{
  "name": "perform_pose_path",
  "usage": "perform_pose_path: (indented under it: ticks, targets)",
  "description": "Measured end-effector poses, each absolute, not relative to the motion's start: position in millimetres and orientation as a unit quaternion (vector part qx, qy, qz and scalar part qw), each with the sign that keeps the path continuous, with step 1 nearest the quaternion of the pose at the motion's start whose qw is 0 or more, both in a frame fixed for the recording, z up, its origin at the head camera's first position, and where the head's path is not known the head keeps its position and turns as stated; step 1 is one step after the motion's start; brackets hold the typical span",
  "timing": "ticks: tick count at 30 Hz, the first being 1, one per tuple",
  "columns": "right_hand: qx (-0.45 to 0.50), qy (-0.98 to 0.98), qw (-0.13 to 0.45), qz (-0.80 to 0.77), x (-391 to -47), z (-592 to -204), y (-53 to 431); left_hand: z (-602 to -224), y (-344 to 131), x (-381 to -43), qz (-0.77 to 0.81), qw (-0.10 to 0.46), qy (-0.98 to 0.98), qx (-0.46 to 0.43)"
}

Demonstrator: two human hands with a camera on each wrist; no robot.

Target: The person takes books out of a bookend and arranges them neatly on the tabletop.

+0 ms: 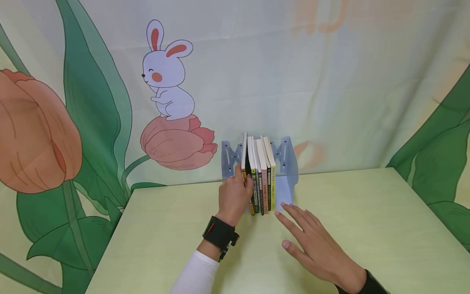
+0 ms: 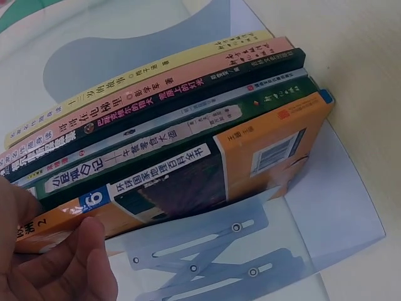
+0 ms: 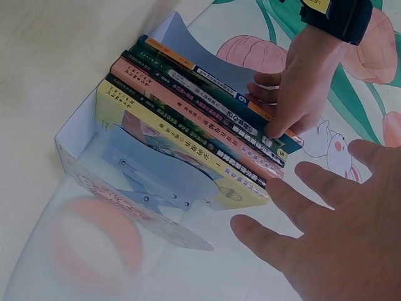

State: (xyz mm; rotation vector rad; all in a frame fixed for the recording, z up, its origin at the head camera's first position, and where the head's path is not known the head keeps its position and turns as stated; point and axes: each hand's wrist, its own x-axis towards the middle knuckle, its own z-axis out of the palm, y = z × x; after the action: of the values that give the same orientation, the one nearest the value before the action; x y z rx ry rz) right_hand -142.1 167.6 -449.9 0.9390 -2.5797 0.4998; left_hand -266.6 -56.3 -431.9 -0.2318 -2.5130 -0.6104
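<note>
Several books (image 1: 265, 179) stand upright side by side in a blue metal bookend rack (image 1: 291, 163). At the left end of the row my left hand (image 1: 235, 196) pinches the orange-spined book (image 2: 257, 150) near its upper end, with the thumb on one side and fingers on the other. A yellow-spined book (image 3: 182, 147) closes the row at the other end. My right hand (image 1: 317, 241) hovers in front of the rack's right part, its fingers spread and nothing held. In the right wrist view its fingertips (image 3: 247, 226) appear close to the yellow book's upper end.
The rack stands at the back of a pale yellow table (image 1: 367, 220), against a printed curtain (image 1: 235, 81) with a rabbit and tulips. Between the yellow book and the rack's right end plate, the rack's base (image 1: 283, 190) shows.
</note>
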Motion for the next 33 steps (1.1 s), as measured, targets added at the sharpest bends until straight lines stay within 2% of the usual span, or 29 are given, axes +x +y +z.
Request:
perform_pose_path:
  ticks: [17,33]
  targets:
    - [0.329,-0.913,0.176,0.166,-143,-454,166,-426,-58,-275,-0.249,0.23,-0.937,-0.081]
    - [0.328,-0.914,0.175,0.165,-140,-449,166,-421,-56,-272,-0.267,0.244,-0.928,-0.084]
